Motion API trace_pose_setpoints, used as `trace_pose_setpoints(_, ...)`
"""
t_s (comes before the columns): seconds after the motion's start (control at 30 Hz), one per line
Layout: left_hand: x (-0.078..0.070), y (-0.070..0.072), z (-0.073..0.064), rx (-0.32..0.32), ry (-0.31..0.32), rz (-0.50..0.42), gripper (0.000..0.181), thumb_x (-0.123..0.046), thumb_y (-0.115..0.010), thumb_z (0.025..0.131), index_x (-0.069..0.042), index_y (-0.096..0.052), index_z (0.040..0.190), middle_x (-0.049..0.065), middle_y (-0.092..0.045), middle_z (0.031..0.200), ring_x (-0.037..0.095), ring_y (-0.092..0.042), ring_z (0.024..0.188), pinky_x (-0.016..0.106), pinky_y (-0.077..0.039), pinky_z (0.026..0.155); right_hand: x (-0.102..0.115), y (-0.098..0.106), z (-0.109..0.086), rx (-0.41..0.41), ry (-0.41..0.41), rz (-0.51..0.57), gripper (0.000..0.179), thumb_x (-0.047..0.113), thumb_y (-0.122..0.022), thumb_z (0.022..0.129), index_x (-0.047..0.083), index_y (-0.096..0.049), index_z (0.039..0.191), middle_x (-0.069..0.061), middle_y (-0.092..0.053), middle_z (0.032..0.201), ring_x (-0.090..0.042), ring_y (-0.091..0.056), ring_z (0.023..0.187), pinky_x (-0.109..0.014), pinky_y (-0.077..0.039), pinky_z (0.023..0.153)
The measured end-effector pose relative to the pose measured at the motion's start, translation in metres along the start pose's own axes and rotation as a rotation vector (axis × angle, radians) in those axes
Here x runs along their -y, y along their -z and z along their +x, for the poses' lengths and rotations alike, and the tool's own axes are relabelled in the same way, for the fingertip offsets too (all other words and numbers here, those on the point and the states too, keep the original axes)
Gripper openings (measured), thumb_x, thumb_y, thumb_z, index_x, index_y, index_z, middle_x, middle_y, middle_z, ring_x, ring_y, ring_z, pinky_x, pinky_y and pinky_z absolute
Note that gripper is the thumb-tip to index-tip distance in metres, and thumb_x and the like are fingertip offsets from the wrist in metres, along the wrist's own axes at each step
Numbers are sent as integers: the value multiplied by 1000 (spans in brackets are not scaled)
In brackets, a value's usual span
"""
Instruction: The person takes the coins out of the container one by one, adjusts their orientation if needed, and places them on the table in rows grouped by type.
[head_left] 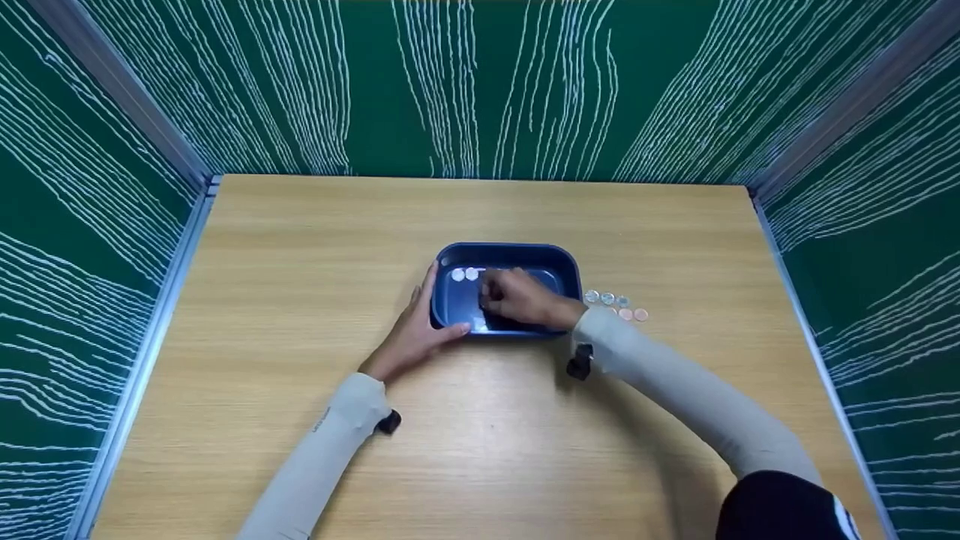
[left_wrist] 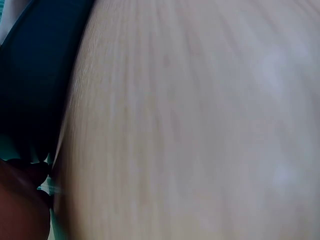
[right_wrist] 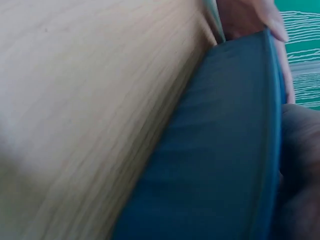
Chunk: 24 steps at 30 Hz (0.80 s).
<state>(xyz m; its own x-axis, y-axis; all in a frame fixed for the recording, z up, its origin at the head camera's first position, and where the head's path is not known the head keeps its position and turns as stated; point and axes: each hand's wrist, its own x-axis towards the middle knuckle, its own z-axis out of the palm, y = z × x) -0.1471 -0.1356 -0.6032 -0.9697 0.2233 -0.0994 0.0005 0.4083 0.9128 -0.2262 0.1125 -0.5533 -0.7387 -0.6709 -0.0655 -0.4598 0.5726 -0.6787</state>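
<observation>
A dark blue rectangular tray (head_left: 504, 245) rests on the table. My left hand (head_left: 416, 330) holds it at its near left corner, the thumb on the front rim and the fingers along the left side. Inside the tray, two silvery coins (head_left: 465, 274) lie side by side near the back left. My right hand (head_left: 521, 296) reaches over the tray's right side with its fingers curled down beside these coins. Whether it pinches anything is hidden by the hand. In the right wrist view, the tray's outer wall (right_wrist: 210, 135) crosses the picture, with blurred right fingers (right_wrist: 302, 155) behind the rim.
To the right of the tray lie several silvery coins (head_left: 607, 298) and several copper coins (head_left: 640, 314), partly covered by the right wrist. The wooden table (head_left: 300, 255) is bordered by metal rails and green panels (head_left: 495, 90) with white wavy lines.
</observation>
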Motion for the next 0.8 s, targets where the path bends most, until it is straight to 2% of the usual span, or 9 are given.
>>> trace_pose_setpoints(0.2,0,0,-1,-9,-6,21,125,-51,-90,89,-51,0,175,10,-16,184,49,-13,166,71,-31,124,0,8,-20,-36,12,70,11,-1,-78,95,3,-69,101,-5,-77,90,-14,-70,81,-33,-58,75)
trace_pose_setpoints(0.43,-1,0,-1,-4,-9,14,127,-52,-91,88,-52,2,175,8,-13,185,50,-10,166,72,-30,124,1,21,-40,-96,27,114,10,-1,-80,96,1,-71,99,-6,-79,90,-17,-74,83,-27,-58,74)
trace_pose_setpoints(0.63,-1,0,0,-8,-4,7,125,-51,-90,89,-53,1,175,8,-12,185,50,-9,166,73,-27,125,-2,33,-54,-125,-14,151,9,4,-81,99,3,-72,100,-7,-77,92,-18,-71,82,-24,-55,71)
trace_pose_setpoints(0.8,-1,-1,-1,-11,0,9,124,-51,-90,90,-54,2,174,5,-11,185,50,-6,167,75,-24,125,-7,41,-68,-133,-53,181,9,7,-80,102,3,-72,103,-8,-74,93,-19,-68,84,-25,-54,74)
